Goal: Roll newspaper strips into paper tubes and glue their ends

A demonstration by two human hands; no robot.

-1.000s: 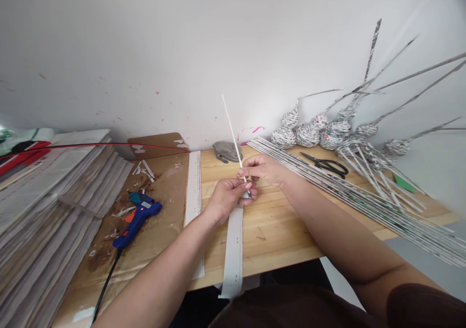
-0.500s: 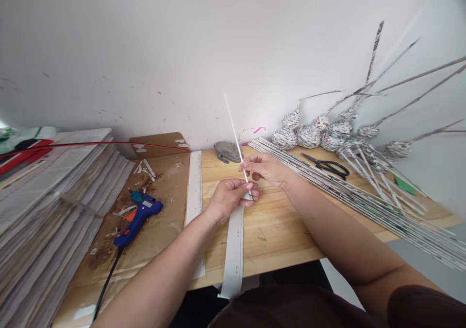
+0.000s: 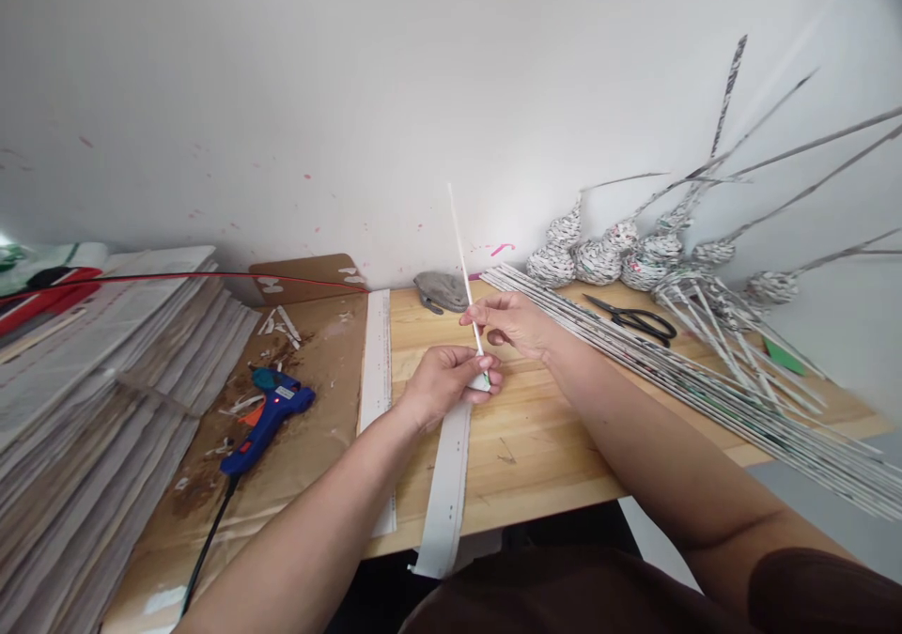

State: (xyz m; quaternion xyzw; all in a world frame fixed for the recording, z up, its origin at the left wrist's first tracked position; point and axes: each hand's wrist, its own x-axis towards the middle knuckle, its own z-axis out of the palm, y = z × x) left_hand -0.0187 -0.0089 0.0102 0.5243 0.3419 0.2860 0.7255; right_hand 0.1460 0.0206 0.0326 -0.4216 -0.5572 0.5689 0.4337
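A thin white stick point(image 3: 461, 251) stands nearly upright over the middle of the table, its top leaning a little left. My left hand point(image 3: 451, 378) is closed on the top end of a white paper strip point(image 3: 445, 493) and the stick's lower end, thumb on top. The strip hangs down past the table's front edge. Just above and to the right, my right hand point(image 3: 508, 324) pinches the stick between thumb and fingertips. Another long paper strip point(image 3: 379, 362) lies flat to the left of my hands.
A blue glue gun point(image 3: 268, 423) lies on brown board at left, beside stacked paper point(image 3: 133, 380). On the right are rolled paper sticks point(image 3: 676, 385), black scissors point(image 3: 638, 322) and woven paper shapes point(image 3: 598, 260). A grey cloth point(image 3: 441, 290) sits near the wall.
The stick's top has swung slightly right and stands more upright. The lower end of the hanging strip has shifted a little left. Both hands have barely moved.
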